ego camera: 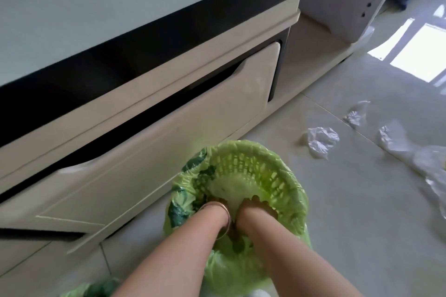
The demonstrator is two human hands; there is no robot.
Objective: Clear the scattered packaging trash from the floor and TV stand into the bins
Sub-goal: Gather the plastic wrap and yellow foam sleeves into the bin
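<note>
A green lattice bin [243, 166] lined with a light green plastic bag stands on the floor in front of the TV stand [149, 113]. Both my hands reach down inside it. My left hand [212, 201], with a bangle on its wrist, and my right hand [255, 202] press against the bag at the bottom, their fingers mostly hidden in the liner. Crumpled clear plastic wrappers lie on the tiles to the right: one [322, 141] nearest the bin, another [356, 114] farther back, and a larger sheet [410, 152] toward the right edge.
The cream TV stand with a long drawer runs along the left, with a glass top above. A second green bag [89, 289] shows at the bottom left edge. Glossy floor tiles [350, 200] reflect bright window light at the right.
</note>
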